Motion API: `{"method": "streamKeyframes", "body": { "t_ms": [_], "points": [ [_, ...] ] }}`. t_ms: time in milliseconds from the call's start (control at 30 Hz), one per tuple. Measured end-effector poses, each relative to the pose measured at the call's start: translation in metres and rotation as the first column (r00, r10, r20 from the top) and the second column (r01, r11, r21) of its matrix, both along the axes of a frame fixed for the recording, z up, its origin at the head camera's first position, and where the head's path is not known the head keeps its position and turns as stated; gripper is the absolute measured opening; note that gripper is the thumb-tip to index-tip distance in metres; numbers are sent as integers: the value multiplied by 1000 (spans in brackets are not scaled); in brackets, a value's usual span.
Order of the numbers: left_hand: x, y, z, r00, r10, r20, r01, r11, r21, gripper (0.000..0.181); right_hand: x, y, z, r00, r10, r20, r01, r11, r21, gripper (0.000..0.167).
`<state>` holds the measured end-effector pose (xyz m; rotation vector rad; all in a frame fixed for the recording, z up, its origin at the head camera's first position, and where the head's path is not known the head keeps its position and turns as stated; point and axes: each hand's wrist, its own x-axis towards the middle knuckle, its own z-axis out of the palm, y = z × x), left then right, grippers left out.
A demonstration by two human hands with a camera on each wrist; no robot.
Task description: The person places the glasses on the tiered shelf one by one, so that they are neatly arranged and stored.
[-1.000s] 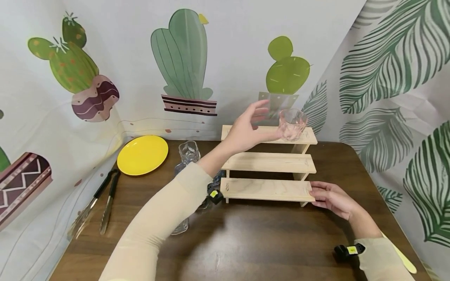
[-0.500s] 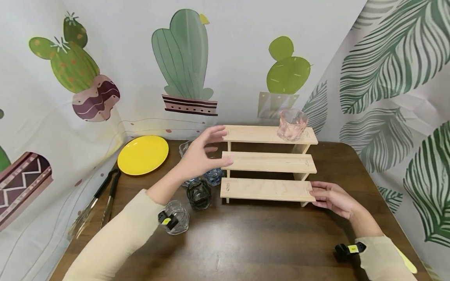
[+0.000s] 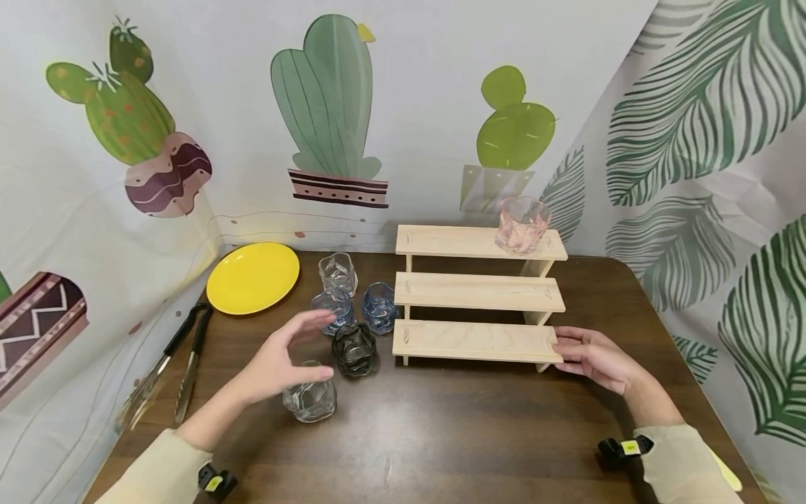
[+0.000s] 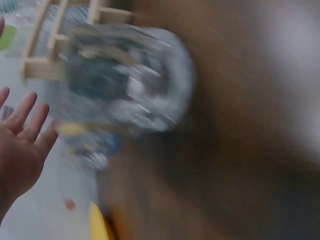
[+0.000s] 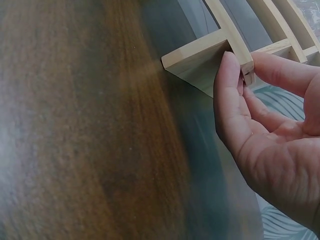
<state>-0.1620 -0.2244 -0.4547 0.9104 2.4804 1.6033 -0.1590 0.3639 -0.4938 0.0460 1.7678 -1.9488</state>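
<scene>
My left hand [image 3: 277, 364] hovers at a clear tumbler [image 3: 311, 404] on the table, fingers spread and apart from the thumb. Whether it touches the glass, I cannot tell. In the left wrist view the clear tumbler [image 4: 135, 80] is blurred beside the spread fingers [image 4: 30, 117]. My right hand [image 3: 595, 358] pinches the right end of the bottom board of a three-tier wooden shelf [image 3: 478, 341]; the right wrist view has thumb and fingers on either side of the board's end [image 5: 240, 50]. A pink tumbler [image 3: 522, 229] stands on the top tier's right end.
Left of the shelf stand a dark grey tumbler [image 3: 354, 351], two blue ones, one of them a blue tumbler [image 3: 380, 311] near the shelf, and another clear tumbler [image 3: 338, 269]. Farther left lie a yellow plate [image 3: 252, 278] and black-handled tongs [image 3: 194, 350]. A patterned cloth [image 3: 428, 105] hangs behind.
My left hand has come away from the pink tumbler on the top tier and moved left and down to the front clear tumbler. The right hand stays on the shelf.
</scene>
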Motion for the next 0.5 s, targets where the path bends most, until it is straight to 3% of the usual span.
{"method": "streamKeyframes", "body": {
  "t_ms": [233,400,500],
  "points": [
    [23,-34,-36,998,-26,54,27,1000,-16,90,1,1,-1,1000,8,-7,-8,1000,-14,64],
    [33,-37,-52,991,-27,134,31,999,-29,95,1,1,0,1000,5,-11,-6,1000,-13,66],
    [35,-36,-57,990,-22,140,29,998,-48,97,2,1,0,1000,3,-14,-3,1000,-13,68]
  ]
}}
